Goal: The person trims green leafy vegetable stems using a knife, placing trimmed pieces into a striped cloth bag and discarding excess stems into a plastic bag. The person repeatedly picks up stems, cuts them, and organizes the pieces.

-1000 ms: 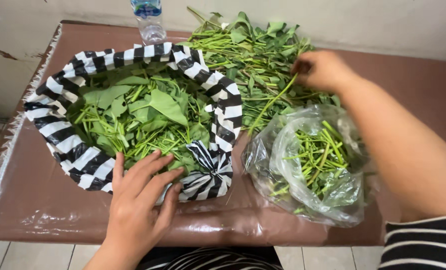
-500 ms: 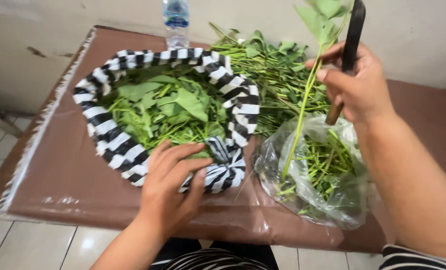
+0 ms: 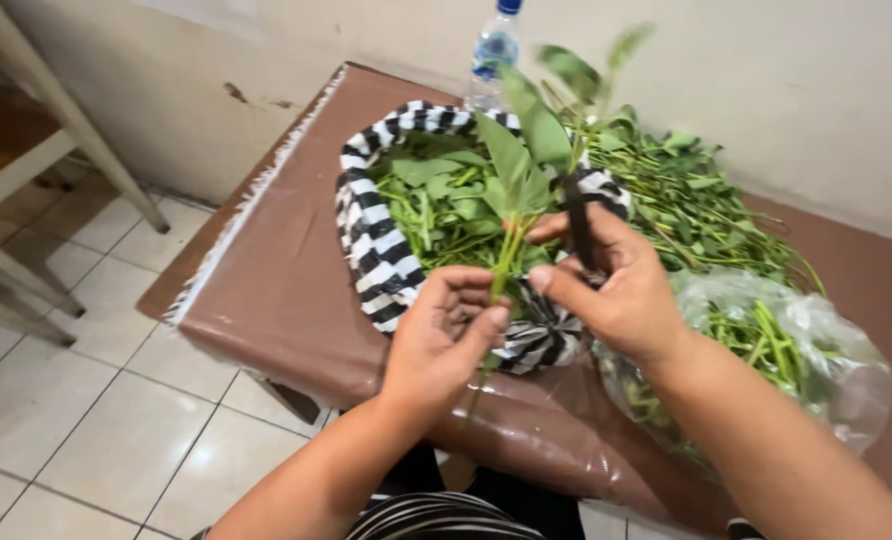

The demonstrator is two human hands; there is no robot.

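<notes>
Between both hands, leafy green stalk (image 3: pixel 522 170) upright, left hand (image 3: pixel 444 335) closed around its lower stem, right hand (image 3: pixel 611 280) gripping a dark knife (image 3: pixel 578 225), striped bag (image 3: pixel 376 245) of leaves just beyond

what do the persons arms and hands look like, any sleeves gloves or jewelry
Both forearms are bare from elbow to wrist. The left hand and right hand wear no gloves, and no rings, watch or bracelet show. The nails look short and unpainted. The only clothing in view is a black-and-white striped garment at the bottom edge, with a scrap of the same stripes at the right elbow.
</notes>
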